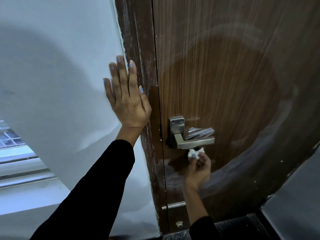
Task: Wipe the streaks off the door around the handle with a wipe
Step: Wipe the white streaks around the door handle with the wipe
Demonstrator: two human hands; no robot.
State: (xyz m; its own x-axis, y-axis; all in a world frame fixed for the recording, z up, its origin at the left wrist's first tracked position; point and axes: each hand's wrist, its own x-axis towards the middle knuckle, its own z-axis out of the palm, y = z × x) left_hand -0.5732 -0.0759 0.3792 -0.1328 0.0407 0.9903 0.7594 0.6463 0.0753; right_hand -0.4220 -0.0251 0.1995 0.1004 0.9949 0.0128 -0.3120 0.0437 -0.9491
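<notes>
Under the metal handle [192,135] of the brown door [233,75], our right hand [199,168] is pinching a small white wipe [194,153] with curled fingers and is pressing it on the wood. That wipe is sitting just below the handle bar, close to touching it. We are seeing pale streaks [270,130] curving in a big ring on the door, around the handle and well out from it. Our left hand [127,96] is lying flat with its fingers straight and wide, holding nothing. It is resting on the white wall [57,66], right where the wall is meeting the dark door frame [138,40]. Both our arms are wearing black sleeves [97,193]. At the far left, a window [15,149] is showing past the wall.
</notes>
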